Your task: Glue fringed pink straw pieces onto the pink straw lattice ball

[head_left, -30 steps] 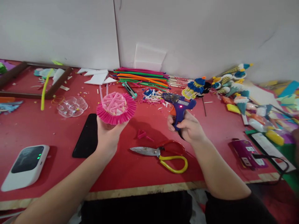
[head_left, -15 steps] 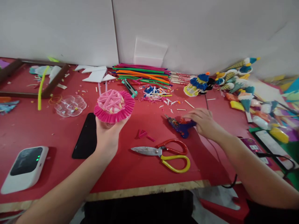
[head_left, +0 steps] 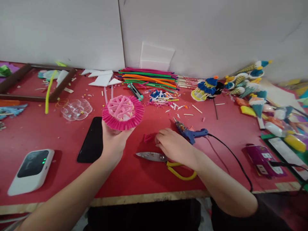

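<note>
Pink straw rosette [head_left: 123,112]: ruffled magenta rim, with paler straws crossed in a lattice on top. It is held up off the table [head_left: 134,183]. The left hand [head_left: 113,141] grips it from beneath, fingers closed round the underside.

Judgement: very light, hollow plastic, springy. The rim pleats would crush or splay under a pinch, and the lattice joints are likely brittle. The safest hold is low at the base, as it is held now, not by the frill or the crossed straws.

Right hand [head_left: 172,146]: palm down, fingers loosely curled, lying over the handles of the scissors [head_left: 150,156]. Cannot tell whether it grips anything. Pink offcuts [head_left: 147,138] lie just beyond its fingertips. Glue gun [head_left: 191,132] lies near, past that hand to its right, with its cable trailing. Black phone [head_left: 90,139] is just left of the left wrist.
</note>
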`<state>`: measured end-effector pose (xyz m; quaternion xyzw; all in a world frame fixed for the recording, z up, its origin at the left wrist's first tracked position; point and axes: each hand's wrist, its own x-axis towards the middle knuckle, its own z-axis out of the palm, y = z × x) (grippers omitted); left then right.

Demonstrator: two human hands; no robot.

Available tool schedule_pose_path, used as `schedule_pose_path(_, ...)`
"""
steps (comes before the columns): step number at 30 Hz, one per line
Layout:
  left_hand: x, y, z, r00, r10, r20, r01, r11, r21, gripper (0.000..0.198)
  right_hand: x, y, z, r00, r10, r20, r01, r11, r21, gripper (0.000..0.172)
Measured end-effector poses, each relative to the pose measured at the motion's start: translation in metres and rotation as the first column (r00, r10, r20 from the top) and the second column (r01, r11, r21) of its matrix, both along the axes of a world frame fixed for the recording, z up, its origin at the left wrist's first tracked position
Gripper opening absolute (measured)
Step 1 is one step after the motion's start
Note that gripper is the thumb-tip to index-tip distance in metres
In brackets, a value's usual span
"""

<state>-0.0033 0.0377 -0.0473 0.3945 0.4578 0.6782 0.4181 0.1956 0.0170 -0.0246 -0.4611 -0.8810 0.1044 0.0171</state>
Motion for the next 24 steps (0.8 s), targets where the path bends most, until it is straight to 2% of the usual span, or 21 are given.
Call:
schedule_pose_path(2,0.0,-0.001,0.0,1.0,-0.008,-0.029,0.008,1.0,0.007,0.064,0.005,0.002,0.001,0.995,0.005,-0.1,-0.004,1.0,0.006,0.017)
schedule_pose_path(4,0.0,-0.002,0.0,0.999,-0.01,-0.038,0.01,1.0,0.011,0.064,0.007,0.002,0.008,0.948,-0.015,-0.318,0.038,0.997,0.068,0.016)
schedule_pose_path(6,0.0,-0.003,0.001,0.999,-0.003,-0.044,0.004,1.0,0.02,0.065,0.006,0.0,0.018,0.827,-0.013,-0.562,0.105,0.986,0.132,0.013)
schedule_pose_path(8,0.0,-0.004,0.0,0.997,0.009,-0.071,-0.007,0.999,0.035,0.068,0.003,-0.001,0.027,0.692,0.014,-0.722,0.145,0.977,0.158,0.009)
schedule_pose_path(10,-0.002,-0.006,-0.001,0.994,0.012,-0.112,-0.006,0.999,0.051,0.073,0.0,-0.002,0.029,0.581,0.03,-0.813,0.161,0.975,0.151,0.007)
schedule_pose_path(13,-0.004,-0.008,-0.005,0.985,0.021,-0.174,-0.007,0.997,0.078,0.078,-0.005,-0.002,0.022,0.451,0.028,-0.892,0.154,0.982,0.109,0.007)
schedule_pose_path(16,-0.004,-0.01,-0.008,0.974,0.036,-0.223,-0.008,0.992,0.124,0.081,-0.007,-0.006,0.01,0.433,-0.033,-0.901,0.199,0.978,0.06,0.006)
schedule_pose_path(18,-0.004,-0.012,-0.009,0.969,0.027,-0.245,0.009,0.99,0.142,0.083,-0.009,-0.009,0.003,0.437,-0.097,-0.894,0.305,0.951,0.046,0.003)
schedule_pose_path(20,-0.004,-0.012,-0.009,0.965,0.006,-0.262,0.034,0.988,0.149,0.085,-0.009,-0.012,-0.001,0.408,-0.129,-0.904,0.398,0.916,0.049,0.008)
schedule_pose_path(22,-0.004,-0.013,-0.009,0.961,-0.008,-0.277,0.054,0.986,0.158,0.088,-0.009,-0.014,-0.002,0.393,-0.113,-0.912,0.425,0.903,0.071,0.016)
schedule_pose_path(24,-0.004,-0.012,-0.009,0.957,-0.013,-0.29,0.064,0.984,0.167,0.091,-0.008,-0.015,0.0,0.426,-0.072,-0.902,0.397,0.911,0.114,0.02)
